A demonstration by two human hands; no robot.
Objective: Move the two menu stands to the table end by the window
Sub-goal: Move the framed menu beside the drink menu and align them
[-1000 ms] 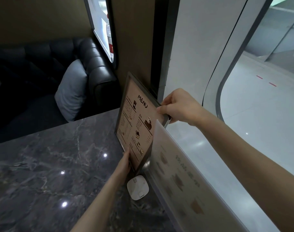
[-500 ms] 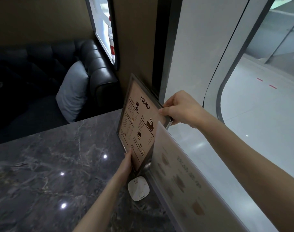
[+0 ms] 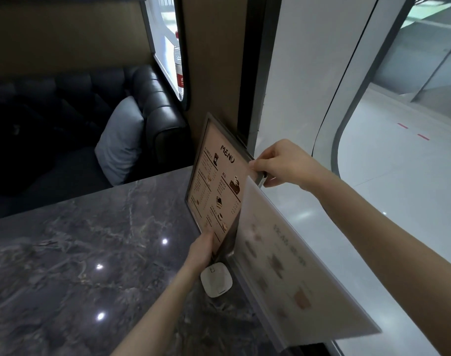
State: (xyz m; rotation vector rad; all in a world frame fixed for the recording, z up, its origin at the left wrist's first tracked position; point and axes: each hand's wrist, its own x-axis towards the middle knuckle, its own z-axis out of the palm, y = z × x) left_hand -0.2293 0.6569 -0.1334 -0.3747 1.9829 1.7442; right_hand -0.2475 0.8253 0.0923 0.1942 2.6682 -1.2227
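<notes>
Both forearms are bare, the left hand (image 3: 202, 249) and right hand (image 3: 283, 163) ungloved (no sleeves show).

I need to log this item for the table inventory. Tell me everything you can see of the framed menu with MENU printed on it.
The framed menu is a flat rectangular stand with a thin dark frame around a beige sheet, headed MENU, with dark text columns and small drink and dessert pictures. It stands nearly upright, tilted, at the marble table's window end. The right hand pinches its top corner; the left hand holds its bottom edge. A pale translucent menu stand overlaps its near side.
</notes>
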